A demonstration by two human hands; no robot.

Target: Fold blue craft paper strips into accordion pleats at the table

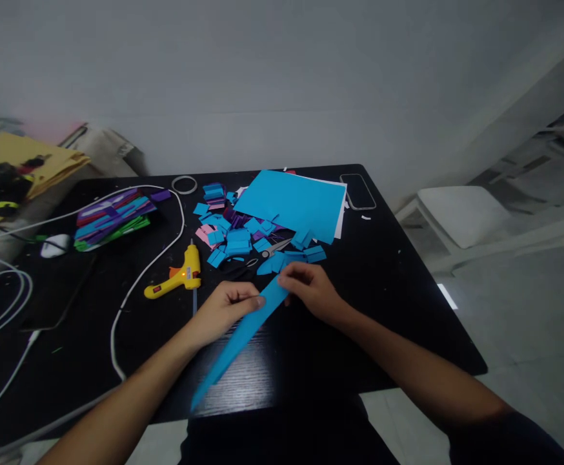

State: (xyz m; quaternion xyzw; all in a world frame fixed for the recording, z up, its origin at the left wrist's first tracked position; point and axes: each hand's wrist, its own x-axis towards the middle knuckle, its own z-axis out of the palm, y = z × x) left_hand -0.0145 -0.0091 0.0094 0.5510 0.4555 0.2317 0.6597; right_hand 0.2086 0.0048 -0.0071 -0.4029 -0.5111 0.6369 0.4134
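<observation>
A long blue paper strip [243, 334] slants from lower left to upper right above the table's front part. My left hand [224, 311] pinches it by its left side, thumb on top. Near the upper end, my right hand [312, 290] grips the same strip between thumb and fingers. Just beyond both hands lies a heap of small cut blue paper pieces [238, 241], with some pink and purple ones among them. Scissors [275, 248] rest partly covered in that heap. To the left of my left hand is a yellow hot glue gun [185, 271] with a glue stick in its back.
Large blue sheets [294, 200] lie behind the heap, beside a phone [358, 192]. A white cable [117, 316] loops across the black table [398, 290]. Bundled coloured paper [115, 216] and a roll of tape [184, 185] are at left; a white stool [461, 210] stands right.
</observation>
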